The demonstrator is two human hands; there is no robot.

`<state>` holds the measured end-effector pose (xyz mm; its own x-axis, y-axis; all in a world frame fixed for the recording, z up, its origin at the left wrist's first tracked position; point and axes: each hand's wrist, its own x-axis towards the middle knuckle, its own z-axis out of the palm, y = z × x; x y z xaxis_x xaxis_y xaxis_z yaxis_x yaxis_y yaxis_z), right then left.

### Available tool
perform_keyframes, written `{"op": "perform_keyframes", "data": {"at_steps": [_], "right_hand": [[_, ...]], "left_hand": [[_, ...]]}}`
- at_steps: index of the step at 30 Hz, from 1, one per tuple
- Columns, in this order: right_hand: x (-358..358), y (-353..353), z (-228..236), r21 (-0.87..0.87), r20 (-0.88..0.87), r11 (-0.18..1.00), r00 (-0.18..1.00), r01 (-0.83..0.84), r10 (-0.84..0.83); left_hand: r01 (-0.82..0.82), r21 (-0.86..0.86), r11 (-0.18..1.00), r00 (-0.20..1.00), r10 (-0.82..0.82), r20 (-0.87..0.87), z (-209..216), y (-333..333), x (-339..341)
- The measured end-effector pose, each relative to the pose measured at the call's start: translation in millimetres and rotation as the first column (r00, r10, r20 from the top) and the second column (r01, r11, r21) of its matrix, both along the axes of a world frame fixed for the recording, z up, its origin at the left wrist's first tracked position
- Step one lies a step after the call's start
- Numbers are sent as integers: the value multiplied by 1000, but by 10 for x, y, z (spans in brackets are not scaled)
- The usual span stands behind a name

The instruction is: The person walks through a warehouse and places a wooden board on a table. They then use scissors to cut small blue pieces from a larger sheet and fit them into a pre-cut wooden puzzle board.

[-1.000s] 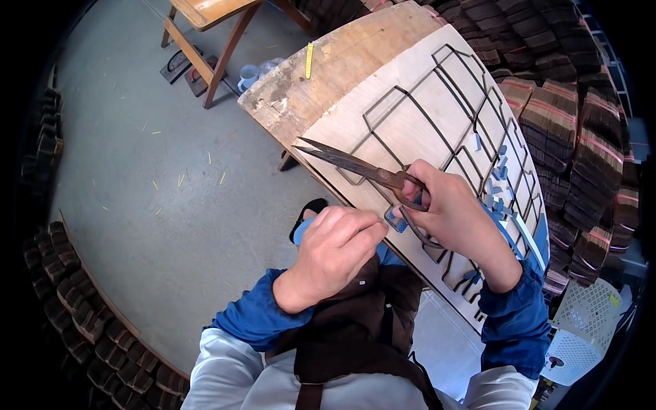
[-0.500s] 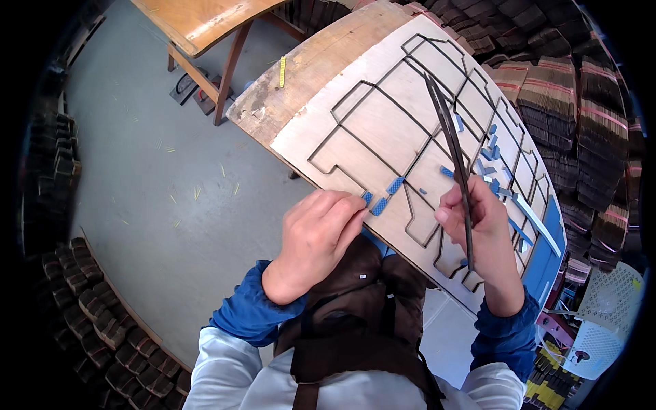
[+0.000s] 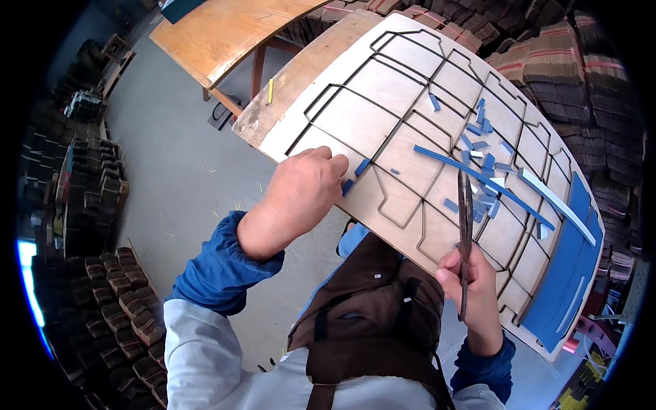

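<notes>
A pale wooden cutting die board (image 3: 342, 150), with dark blade lines set into it, slopes across in front of me. My left hand (image 3: 301, 188) is at its near left edge, fingers bent and pressed together; its fingertips hide whatever they hold. Beside them lies a small blue foam block (image 3: 347, 186), and a second foam block (image 3: 362, 167) sits a little farther in along a blade line. My right hand (image 3: 471, 280) is closed round a long, slim dark metal tool (image 3: 465, 232), its tip pointing away over the board. A long blue foam strip (image 3: 478, 179) lies just beyond the tip.
Several loose blue foam pieces (image 3: 485, 154) are scattered on the board's right half. A blue sheet (image 3: 564, 266) and a white-faced strip (image 3: 557, 205) lie at the right. A wooden table (image 3: 219, 41) stands far left; stacked dark bundles (image 3: 547, 61) line the right and left sides.
The view has shifted. My right hand and the tool have drawn back toward me, uncovering the long blue strip. The left hand now covers the foam block that showed at its fingertips.
</notes>
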<state>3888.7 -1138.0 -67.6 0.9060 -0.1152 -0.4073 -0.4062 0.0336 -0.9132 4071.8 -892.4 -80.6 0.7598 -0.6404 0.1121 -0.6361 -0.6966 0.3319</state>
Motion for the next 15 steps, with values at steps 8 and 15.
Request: {"op": "perform_keyframes", "data": {"at_steps": [8,15], "right_hand": [[-502,-148,-192,239,202,969,974,57,-107],[-632,-234,-319,372,183,919,960,130,-210]], "left_hand": [[234,-112,966,972,-232,31,-5,112,65],[238,42,970,966,-232,-112,120,38,146]]}}
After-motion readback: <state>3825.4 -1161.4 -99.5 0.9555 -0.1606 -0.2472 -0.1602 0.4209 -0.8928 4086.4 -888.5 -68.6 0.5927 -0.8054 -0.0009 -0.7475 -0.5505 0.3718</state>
